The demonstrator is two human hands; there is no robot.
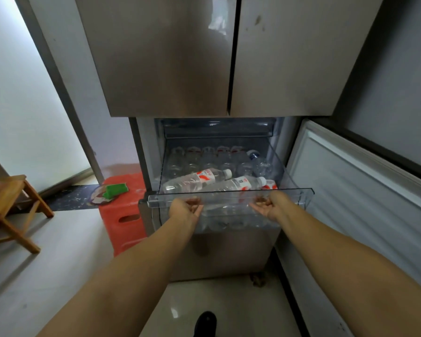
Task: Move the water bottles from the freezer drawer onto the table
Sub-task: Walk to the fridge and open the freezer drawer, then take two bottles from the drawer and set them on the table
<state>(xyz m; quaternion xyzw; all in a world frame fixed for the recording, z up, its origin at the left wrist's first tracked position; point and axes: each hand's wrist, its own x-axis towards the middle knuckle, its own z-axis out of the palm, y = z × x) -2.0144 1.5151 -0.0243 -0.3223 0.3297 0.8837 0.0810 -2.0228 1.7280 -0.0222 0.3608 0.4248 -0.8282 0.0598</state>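
A clear plastic freezer drawer (pixel 299 190) is pulled out from the fridge below the closed upper doors. Several water bottles with red and white labels lie inside; one bottle (pixel 197 178) lies on top at the left, another bottle (pixel 241 184) beside it. A row of bottles (pixel 204 159) stands at the back. My left hand (pixel 186 209) and my right hand (pixel 269 206) both reach under the drawer's front lip with fingers curled up on it.
The freezer door (pixel 365 190) stands swung open at the right. A red plastic stool (pixel 124 210) with a green item (pixel 114 189) on it stands left of the fridge. A wooden stool (pixel 10 205) is at the far left. My shoe (pixel 206 323) shows below.
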